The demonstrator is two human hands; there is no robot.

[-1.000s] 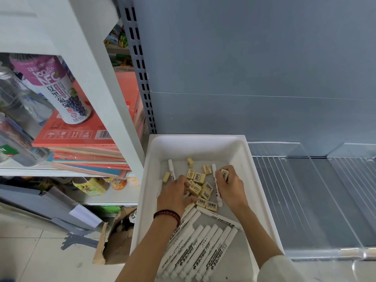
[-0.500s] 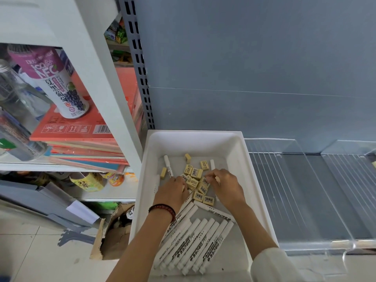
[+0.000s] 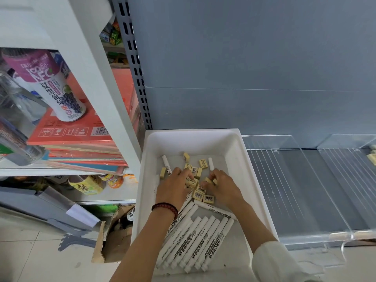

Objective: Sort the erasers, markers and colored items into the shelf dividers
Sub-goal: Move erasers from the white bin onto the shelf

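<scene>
Pinching one eraser between thumb and curled fingers, my right hand [image 3: 223, 188] sits at the right edge of the loose erasers [image 3: 200, 193] in the white bin [image 3: 241, 159]. My left hand [image 3: 173, 190] curls down onto the same pile just to its left; whether it has one gripped I cannot tell. Behind both wrists the markers [image 3: 195, 239] lie side by side, long axes slanting away to the right. The clear dividers [image 3: 301, 159] stand right of my right hand, past the bin's wall, so that hand is nearer. I judge the carry needs a lift over that wall, then open shelf rightward; pale pieces [image 3: 372, 155] lie in the far compartment.
</scene>
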